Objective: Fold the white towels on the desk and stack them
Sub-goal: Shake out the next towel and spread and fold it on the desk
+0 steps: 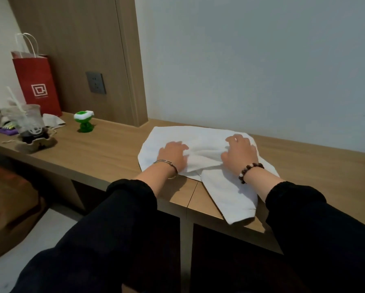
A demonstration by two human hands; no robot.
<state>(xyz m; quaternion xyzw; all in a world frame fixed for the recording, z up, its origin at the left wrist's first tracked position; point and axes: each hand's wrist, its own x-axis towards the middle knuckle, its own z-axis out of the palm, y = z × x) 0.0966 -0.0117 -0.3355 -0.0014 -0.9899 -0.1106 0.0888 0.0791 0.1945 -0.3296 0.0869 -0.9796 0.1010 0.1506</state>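
Towel (pixel 200 142): white, spread at mid-desk (pixel 109 149), rear edge close to the wall (pixel 251 70). One flap runs forward under the right forearm and its corner reaches the desk's front edge. Cannot tell whether this is one cloth or several layers. A ridge of bunched cloth lies between the hands.

Left hand (pixel 173 154): on the towel's left part, fingers bent, tips on the cloth. The palm hides any fold beneath, so pinching or only pressing: cannot tell. Bangle (pixel 169 166) on the wrist.

Right hand (pixel 239 152): on the towel's right part, fingers arched, thumb tip at the ridge. Grasp likewise cannot be told. Bead bracelet (pixel 250 171) on the wrist. Black sleeves cover both forearms and hide part of the front edge.

Room: bare desk left of the towel as far as a small green object (pixel 84 120), which is too small to identify. Bare desk also to the right, cut off by the frame.

Far left: cup (pixel 30 121) with straw in a pulp holder, and behind it a red bag (pixel 36 85). Items left of the cup are blurred and cut off. Socket (pixel 96 82) on the wood panel.
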